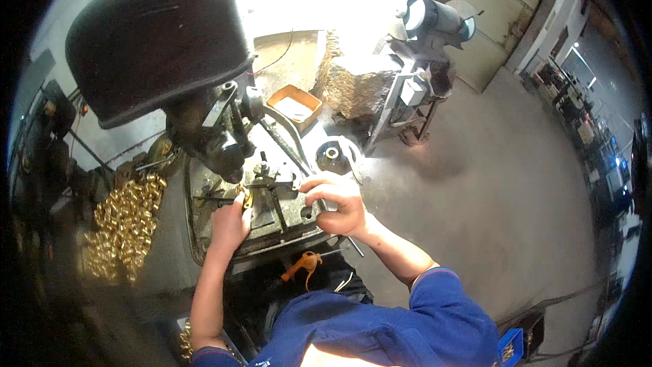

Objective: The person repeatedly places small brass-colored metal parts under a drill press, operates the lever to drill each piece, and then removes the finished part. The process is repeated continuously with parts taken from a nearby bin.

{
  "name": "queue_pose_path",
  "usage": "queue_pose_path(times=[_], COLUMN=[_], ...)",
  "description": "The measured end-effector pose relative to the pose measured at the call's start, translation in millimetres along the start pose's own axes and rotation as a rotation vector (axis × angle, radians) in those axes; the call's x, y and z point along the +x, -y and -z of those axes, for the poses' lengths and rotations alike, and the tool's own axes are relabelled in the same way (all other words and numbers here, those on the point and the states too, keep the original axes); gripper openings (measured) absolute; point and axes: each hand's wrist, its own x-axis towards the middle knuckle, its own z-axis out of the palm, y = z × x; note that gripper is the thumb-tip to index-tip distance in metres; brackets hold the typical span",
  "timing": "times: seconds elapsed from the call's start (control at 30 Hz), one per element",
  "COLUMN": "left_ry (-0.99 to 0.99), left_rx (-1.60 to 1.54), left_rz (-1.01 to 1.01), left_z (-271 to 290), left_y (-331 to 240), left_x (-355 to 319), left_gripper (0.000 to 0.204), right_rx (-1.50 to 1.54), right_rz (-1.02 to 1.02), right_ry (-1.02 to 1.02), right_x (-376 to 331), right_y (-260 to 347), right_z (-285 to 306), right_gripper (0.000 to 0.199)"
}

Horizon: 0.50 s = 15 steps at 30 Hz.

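Observation:
My left hand (229,225) is closed around a small brass fitting (247,198), held on the machine table just under the dark spindle head of a drill press (227,156). Fingers hide part of the fitting. My right hand (339,205) is curled round the press's long dark lever (285,144), right of the work area; the gripped stretch is mostly covered. Between the hands, a metal clamping fixture (272,187) with bars and bolts sits on the wet-looking metal table (210,231).
A heap of brass fittings (129,224) lies at the left. An orange air gun (303,266) hangs at the table's front edge. Behind the table are a yellowish tray (295,106) and a round black part (331,155). A lamp-like machine (431,19) stands back right; a blue bin (511,346) is lower right.

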Motion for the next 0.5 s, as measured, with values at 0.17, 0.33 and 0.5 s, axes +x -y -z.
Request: queue_pose_path(times=[0.17, 0.33, 0.5], left_ry=[0.017, 0.031, 0.032], left_rx=[-0.013, 0.002, -0.011], left_rz=[0.0, 0.011, 0.011], left_z=[0, 0, 0], left_y=[-2, -3, -2], left_x=[0, 0, 2], left_gripper=[0.041, 0.039, 0.038], right_rx=[-0.077, -0.118, -0.391], right_rz=[0.072, 0.098, 0.228], right_ry=[-0.017, -0.057, -0.139], right_x=[4, 7, 13], right_y=[10, 19, 26], right_z=[6, 10, 18], right_gripper=[0.031, 0.034, 0.037])
